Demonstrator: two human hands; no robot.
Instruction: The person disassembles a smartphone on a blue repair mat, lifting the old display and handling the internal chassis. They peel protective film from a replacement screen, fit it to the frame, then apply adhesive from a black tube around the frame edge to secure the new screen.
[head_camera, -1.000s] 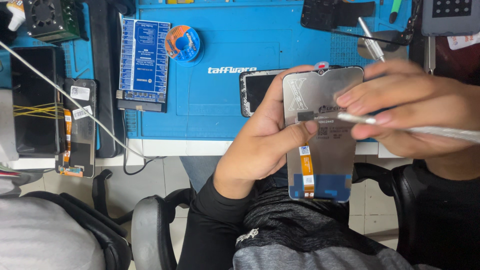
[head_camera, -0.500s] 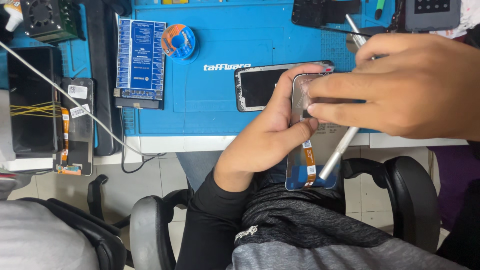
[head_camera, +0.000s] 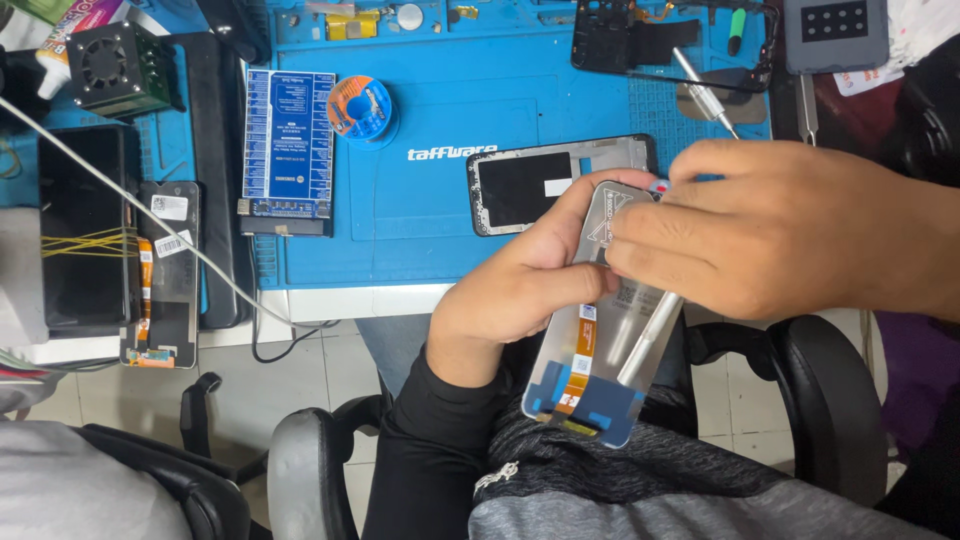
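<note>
From the head camera, the left hand (head_camera: 520, 290) grips a phone screen panel (head_camera: 600, 340) by its edge, back side up, held just off the near edge of the blue work mat (head_camera: 440, 220). The right hand (head_camera: 780, 240) is closed narrowly around a thin metal tool (head_camera: 648, 340) lying across the panel; its tip is hidden, probably under the fingers. On the mat beyond the panel lies a phone frame (head_camera: 560, 180); left of that, a solder spool (head_camera: 360, 105).

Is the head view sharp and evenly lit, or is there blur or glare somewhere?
Head view: even, soft light with weak shadows; the silver phone screen panel looks sharp; the right hand is slightly soft at its edges; the blue rubber work mat shows no strong glare.
</note>
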